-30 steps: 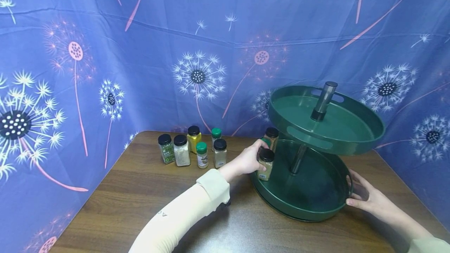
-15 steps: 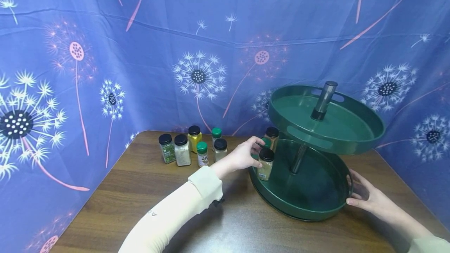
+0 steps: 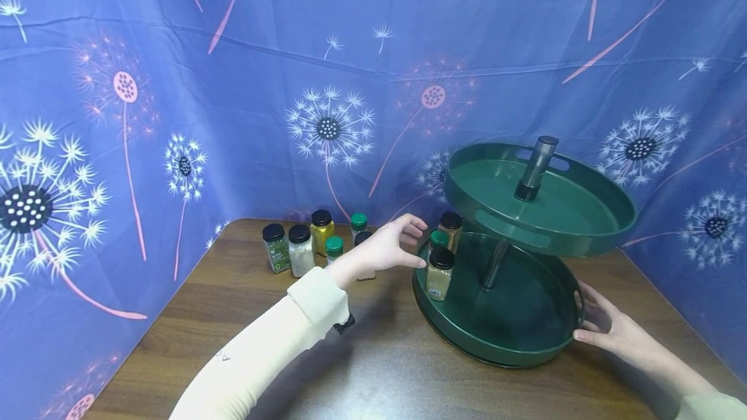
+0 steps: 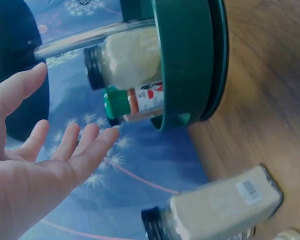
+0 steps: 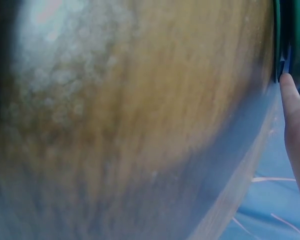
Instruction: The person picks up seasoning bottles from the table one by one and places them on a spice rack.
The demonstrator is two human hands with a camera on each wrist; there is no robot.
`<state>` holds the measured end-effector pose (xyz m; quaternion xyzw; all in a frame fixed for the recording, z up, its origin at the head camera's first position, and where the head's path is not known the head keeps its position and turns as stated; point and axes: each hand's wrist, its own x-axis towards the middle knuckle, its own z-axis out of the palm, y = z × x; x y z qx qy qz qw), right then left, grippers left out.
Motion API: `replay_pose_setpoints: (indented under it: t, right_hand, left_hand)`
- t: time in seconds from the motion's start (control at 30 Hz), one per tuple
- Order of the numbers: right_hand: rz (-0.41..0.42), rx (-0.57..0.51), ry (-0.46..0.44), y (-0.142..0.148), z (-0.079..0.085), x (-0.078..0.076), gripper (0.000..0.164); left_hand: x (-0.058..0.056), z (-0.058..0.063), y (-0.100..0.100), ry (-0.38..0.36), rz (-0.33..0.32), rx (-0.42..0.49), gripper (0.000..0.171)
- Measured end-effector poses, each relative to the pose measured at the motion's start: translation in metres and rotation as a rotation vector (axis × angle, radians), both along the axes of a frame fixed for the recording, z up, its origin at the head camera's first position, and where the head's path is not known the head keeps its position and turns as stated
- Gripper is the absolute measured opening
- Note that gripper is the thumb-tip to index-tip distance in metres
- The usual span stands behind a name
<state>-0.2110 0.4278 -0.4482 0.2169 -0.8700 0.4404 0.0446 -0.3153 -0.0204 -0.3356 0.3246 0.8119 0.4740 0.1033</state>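
My left hand (image 3: 385, 248) hovers just left of the lower tier, thumb and fingers spread, holding nothing. Nearest to it, a black-capped jar of pale spice (image 3: 438, 280) stands upright on the left side of the green two-tier tray (image 3: 496, 350). Behind that jar are a green-capped spice jar (image 3: 439, 238) and a black-capped jar of brown spice (image 3: 452, 225). The left wrist view shows a gap between the hand (image 4: 45, 160) and the pale jar (image 4: 132, 57). My right hand (image 3: 613, 329) grips the lower tier's right rim, some fingers hidden behind it.
Several spice jars stand on the wooden table (image 3: 233, 316) at left, including a green-labelled jar (image 3: 279, 253), a white one (image 3: 301, 256) and a yellow one (image 3: 322, 233). My left forearm partly covers others. The upper tier (image 3: 560, 212) overhangs the lower. A blue curtain (image 3: 251, 115) borders the table.
My left hand has let go of the pale spice jar and drawn back to the left, its fingers spreading. The jar stays on the lower tier. My right hand has kept its place.
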Motion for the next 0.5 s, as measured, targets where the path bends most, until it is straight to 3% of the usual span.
replay_pose_setpoints:
  t: [0.2,0.5]
  right_hand:
    - [-0.008,0.006,0.007,0.0,0.0,0.001,0.086]
    - [-0.027,0.018,0.021,0.0,-0.002,0.0,0.088]
  left_hand:
    - [0.002,0.009,-0.016,-0.008,-0.006,0.006,0.063]
    - [0.005,0.02,-0.039,0.009,0.034,-0.008,0.063]
